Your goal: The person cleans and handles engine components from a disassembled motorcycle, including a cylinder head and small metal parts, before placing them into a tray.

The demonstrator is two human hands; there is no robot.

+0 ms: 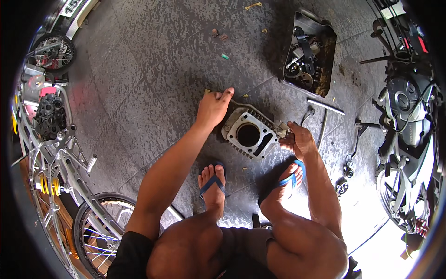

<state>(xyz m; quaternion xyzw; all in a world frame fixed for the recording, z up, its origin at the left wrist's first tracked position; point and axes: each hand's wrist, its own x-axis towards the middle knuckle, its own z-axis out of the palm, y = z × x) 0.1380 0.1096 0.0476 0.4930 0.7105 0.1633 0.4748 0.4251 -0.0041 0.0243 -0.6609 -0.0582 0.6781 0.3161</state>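
Note:
A grey metal engine cylinder block (267, 148) with cooling fins, a round dark bore and a slot beside it rests on the floor in front of my feet. My left hand (214, 109) is closed just beyond its far left corner, thumb stretched over curled fingers. A small yellowish bit shows by those fingers; what they hold is mostly hidden. At the block's right corner, my right hand (301, 140) has its fingers bent around a pale, crumpled-looking piece (282, 129). I cannot tell whether this piece is part of the block.
Beyond the block stands a dark bin (332, 58) of greasy engine parts. Metal rods (326, 107) and small parts lie to the right, near a motorcycle (409, 111). A silver frame (100, 209) and wheels line the left. Scraps dot the floor (153, 60).

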